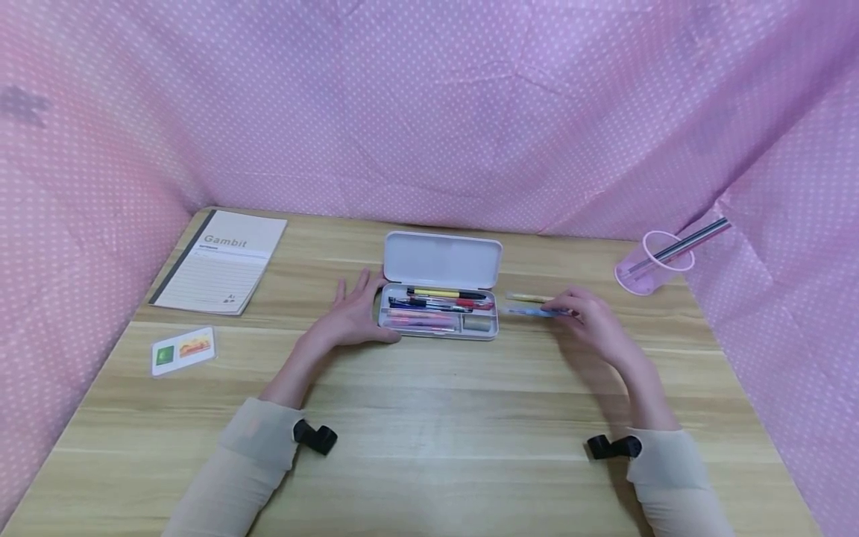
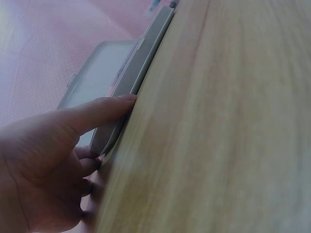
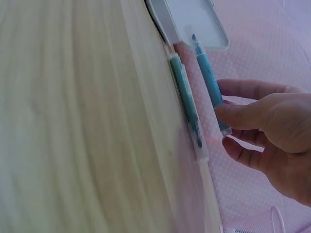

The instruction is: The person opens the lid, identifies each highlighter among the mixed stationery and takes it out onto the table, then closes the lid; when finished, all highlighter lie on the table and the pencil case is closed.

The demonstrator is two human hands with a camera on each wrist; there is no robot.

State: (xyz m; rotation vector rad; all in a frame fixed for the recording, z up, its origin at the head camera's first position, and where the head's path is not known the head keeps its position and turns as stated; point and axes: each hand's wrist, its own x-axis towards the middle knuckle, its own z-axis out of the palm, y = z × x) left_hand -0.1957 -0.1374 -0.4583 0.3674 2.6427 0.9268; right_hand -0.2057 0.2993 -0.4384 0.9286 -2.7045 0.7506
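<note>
A white pencil case (image 1: 440, 337) lies open at mid-table, its lid standing at the back and several pens and markers inside. My left hand (image 1: 349, 317) grips its left end, fingers spread, with the thumb on the front wall, seen also in the left wrist view on the case (image 2: 154, 44). To the case's right, my right hand (image 1: 593, 324) pinches a blue marker (image 3: 208, 73) between thumb and fingers, raised off the table. Close beside it lies a teal item with a clear cover (image 3: 184, 92). A pale yellowish item (image 1: 525, 297) also shows near the right fingertips.
At the left rests a notebook (image 1: 224, 261), with a small card (image 1: 183, 350) in front of it. A pink mesh cup (image 1: 637, 274) holding dark pencils (image 1: 691, 240) leans at the back right. Pink dotted cloth (image 1: 429, 112) hangs around the table's back and sides.
</note>
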